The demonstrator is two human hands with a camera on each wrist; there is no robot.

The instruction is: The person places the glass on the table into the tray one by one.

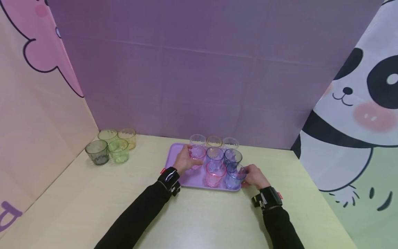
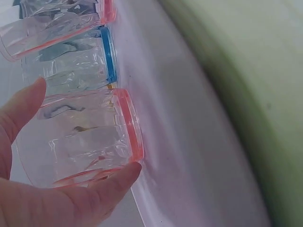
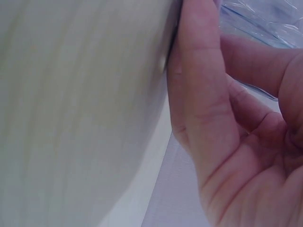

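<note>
A purple tray (image 1: 191,180) bears several see-through glasses in rows. My left hand (image 1: 185,160) holds the pink-rimmed glass (image 1: 198,153) at the tray's left side, thumb and fingers around it. In the left wrist view, this pink glass (image 2: 85,137) stands on the tray, its thick pink base near the thumb. My right hand (image 1: 255,177) grips the tray's front right corner, beside a blue glass (image 1: 235,178). Its fingers lie along the tray's edge in the right wrist view; the fingertips are partly hidden. Another pink glass (image 1: 215,176) stands left of the blue one.
On the table's far left stand two green glasses (image 1: 119,152), a grey glass (image 1: 97,154) and a yellow glass (image 1: 128,138). A purple backdrop (image 1: 199,86) rises behind the tray. Printed side panels, one with a panda (image 1: 351,114), border the table.
</note>
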